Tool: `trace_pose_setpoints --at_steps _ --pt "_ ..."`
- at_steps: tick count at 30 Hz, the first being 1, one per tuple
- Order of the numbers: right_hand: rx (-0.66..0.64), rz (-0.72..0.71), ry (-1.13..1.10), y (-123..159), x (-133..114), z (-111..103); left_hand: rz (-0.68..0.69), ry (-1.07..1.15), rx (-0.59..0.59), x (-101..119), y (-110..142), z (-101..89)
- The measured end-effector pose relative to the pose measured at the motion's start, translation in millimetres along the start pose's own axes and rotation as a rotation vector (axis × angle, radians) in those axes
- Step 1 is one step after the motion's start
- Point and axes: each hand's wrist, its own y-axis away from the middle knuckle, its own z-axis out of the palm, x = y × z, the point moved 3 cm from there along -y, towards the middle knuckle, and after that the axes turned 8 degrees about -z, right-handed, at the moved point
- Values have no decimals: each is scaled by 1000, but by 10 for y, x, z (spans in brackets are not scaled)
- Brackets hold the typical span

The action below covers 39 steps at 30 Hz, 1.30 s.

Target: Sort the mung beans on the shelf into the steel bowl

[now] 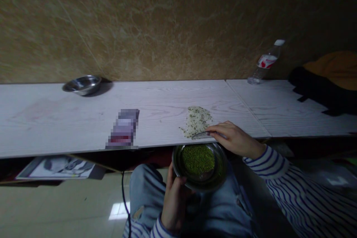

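Observation:
My left hand (176, 197) grips the rim of a steel bowl (221, 178), thumb on the near left edge, just below the table's front edge. Green mung beans (198, 159) cover the bowl's bottom. My right hand (232, 137) is closed on a thin spoon (201, 134), whose end points left at the table edge above the bowl. The spoon's end touches or nearly touches a flat pile of white rice grains mixed with green beans (197, 119); which of the two I cannot tell.
A second steel bowl (83, 85) stands by the wall at the left. A pixelated flat packet (124, 128) lies near the table edge. A plastic bottle (266, 61) stands back right, beside a black and orange bag-like item (329, 78). Below is an open drawer (60, 167).

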Motion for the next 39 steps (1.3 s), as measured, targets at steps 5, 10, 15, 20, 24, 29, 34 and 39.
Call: trace_pose_setpoints --at_steps 5,10,15,20,24,29,34,39 --pt "-16 -3 -13 -61 -41 62 -3 8 9 4 10 -16" --pt "-3 7 -21 -130 -8 120 -9 43 26 -14 -10 -56" --pt "-2 15 -24 -223 77 144 -4 53 24 -12 -31 -69" --pt "-13 23 -20 -333 167 152 -7 46 22 -14 -32 -74" --pt "-10 19 -13 -364 193 132 -19 52 35 -8 -33 -69" --pt "51 0 39 -329 136 85 -19 50 60 8 -33 -62" --pt "54 -72 111 -321 11 117 -21 48 57 5 -18 -71" --pt "25 -91 113 -249 -64 123 1 46 55 28 8 -60"
